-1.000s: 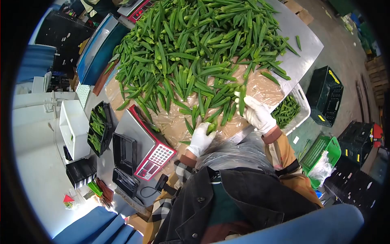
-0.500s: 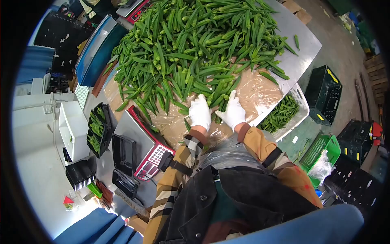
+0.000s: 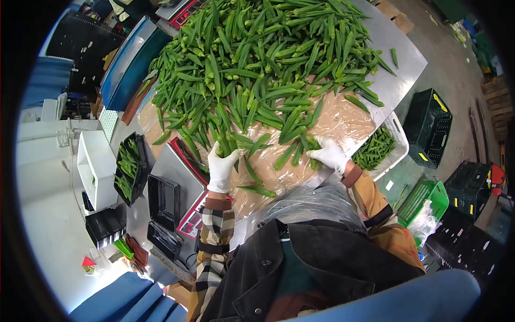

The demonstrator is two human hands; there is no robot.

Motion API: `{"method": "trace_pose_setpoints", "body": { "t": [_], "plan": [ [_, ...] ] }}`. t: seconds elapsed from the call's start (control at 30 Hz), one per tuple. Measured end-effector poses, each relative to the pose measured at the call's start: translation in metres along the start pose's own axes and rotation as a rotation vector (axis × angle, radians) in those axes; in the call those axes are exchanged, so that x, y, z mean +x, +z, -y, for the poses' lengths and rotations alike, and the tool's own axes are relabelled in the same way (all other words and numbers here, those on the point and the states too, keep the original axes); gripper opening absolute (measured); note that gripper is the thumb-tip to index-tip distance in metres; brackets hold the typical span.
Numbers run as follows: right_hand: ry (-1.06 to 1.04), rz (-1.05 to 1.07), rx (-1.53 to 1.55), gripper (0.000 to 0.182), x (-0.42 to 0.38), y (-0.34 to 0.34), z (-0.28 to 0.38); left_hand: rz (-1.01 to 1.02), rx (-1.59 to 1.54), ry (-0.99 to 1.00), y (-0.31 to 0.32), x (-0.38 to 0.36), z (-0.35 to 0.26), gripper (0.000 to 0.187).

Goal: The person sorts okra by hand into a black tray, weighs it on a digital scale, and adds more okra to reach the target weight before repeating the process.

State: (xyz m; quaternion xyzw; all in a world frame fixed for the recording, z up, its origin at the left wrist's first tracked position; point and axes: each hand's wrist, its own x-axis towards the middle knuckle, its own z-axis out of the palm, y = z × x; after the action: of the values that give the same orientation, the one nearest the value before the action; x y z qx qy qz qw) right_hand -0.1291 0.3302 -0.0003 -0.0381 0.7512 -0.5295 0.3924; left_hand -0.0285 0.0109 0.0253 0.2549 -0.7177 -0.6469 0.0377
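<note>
A big heap of green okra [image 3: 257, 70] covers a table lined with brown, plastic-wrapped sheeting [image 3: 343, 121]. My left hand [image 3: 221, 169], in a white glove, has its thumb and fingers closed around a few okra pods [image 3: 228, 144] at the heap's near left edge. On the right, my gloved right hand [image 3: 330, 155] grips the ends of a small bunch of okra [image 3: 307, 143]. Between the hands, several loose pods lie on the sheeting, one okra pod [image 3: 257, 190] closest to my body.
Left of my left hand stand a red-edged scale [image 3: 188, 166], empty black trays [image 3: 163, 201] and a black tray of okra [image 3: 140, 161]. A white crate with okra [image 3: 399, 137] sits right of the table; dark green crates [image 3: 429, 129] stand on the floor.
My hands have moved apart from close together at the heap's near edge. The left went leftward and the right went rightward and nearer me, and okra now lies spread between them.
</note>
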Motion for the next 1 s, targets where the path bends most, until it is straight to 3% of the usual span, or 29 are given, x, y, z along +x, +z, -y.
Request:
{"method": "trace_pose_setpoints", "body": {
  "t": [0.07,0.2,0.27,0.3,0.4,0.5,0.6,0.63,0.73,0.77,0.8,0.87,1.0],
  "plan": [
    [-0.134,-0.015,-0.014,0.047,0.015,0.021,-0.023,-0.031,0.166,0.080,0.007,0.003,0.017,0.034],
    [-0.063,0.074,-0.142,0.038,0.014,0.035,0.002,-0.073,0.464,0.128,0.048,0.005,0.015,0.042],
    [-0.141,0.048,-0.195,0.035,0.018,0.034,-0.004,-0.099,0.852,0.323,0.063,0.013,0.035,0.050],
    [-0.208,-0.037,-0.125,0.039,0.036,0.034,-0.036,-0.028,0.960,0.268,0.069,0.014,0.030,0.052],
    [-0.327,-0.351,-0.447,0.033,0.035,0.004,-0.004,-0.030,1.262,0.550,0.078,0.020,0.039,0.042],
    [-0.421,-0.450,-0.696,0.035,0.042,-0.002,0.021,0.106,1.491,0.531,0.088,0.026,0.044,0.042],
    [-0.514,-0.397,-0.892,0.034,0.077,-0.008,-0.004,0.097,1.416,0.548,0.077,0.035,0.039,0.042],
    [-0.533,-0.389,-0.923,0.036,0.073,-0.012,0.009,0.062,1.129,0.486,0.069,0.032,0.028,0.041],
    [-0.665,-0.504,-0.729,0.037,0.042,-0.020,0.045,-0.108,0.819,0.308,0.045,0.007,-0.004,0.050],
    [-0.764,-0.556,-0.678,0.037,0.033,-0.020,0.051,-0.123,0.755,0.329,0.035,-0.006,-0.013,0.054],
    [-0.754,-0.495,-0.663,0.037,0.028,-0.017,0.048,-0.114,0.763,0.283,0.029,-0.022,-0.022,0.049],
    [-0.738,-0.374,-0.634,0.038,0.015,-0.010,0.040,-0.020,0.832,0.316,0.019,-0.049,-0.013,0.047],
    [-0.674,-0.126,-0.925,0.034,0.000,0.042,0.012,0.338,1.031,0.376,0.008,-0.097,0.036,0.048]
  ]
}}
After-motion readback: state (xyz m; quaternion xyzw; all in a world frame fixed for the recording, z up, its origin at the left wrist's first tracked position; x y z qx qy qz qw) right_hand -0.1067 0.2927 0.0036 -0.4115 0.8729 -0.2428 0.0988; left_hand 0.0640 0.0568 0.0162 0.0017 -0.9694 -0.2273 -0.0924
